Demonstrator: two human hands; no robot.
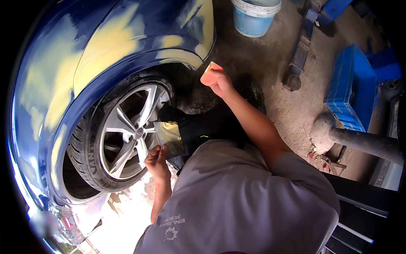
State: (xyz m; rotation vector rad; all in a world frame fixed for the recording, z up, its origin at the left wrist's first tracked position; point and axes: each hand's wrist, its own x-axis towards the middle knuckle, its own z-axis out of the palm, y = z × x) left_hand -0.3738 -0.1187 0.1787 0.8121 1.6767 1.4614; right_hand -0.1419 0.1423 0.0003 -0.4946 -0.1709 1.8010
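Observation:
My left hand [158,164] pinches the lower edge of a flat, greyish mixing plate [171,142] in front of the wheel. A dab of yellow filler [170,126] sits along the plate's far edge. Out ahead, my right hand [220,83] is closed on an orange-red filler spreader [209,77] with yellow at its tip. The spreader is just off the rear end of the wheel arch, apart from the panel as far as I can see. Broad patches of yellow filler [111,46] cover the blue car body [139,29].
The silver-spoked wheel [134,134] stands at my left. A blue-and-white bucket [255,19] is on the floor ahead. Right of me are a blue crate [350,91], a thick dark pipe [368,144] and a metal lift arm [301,48].

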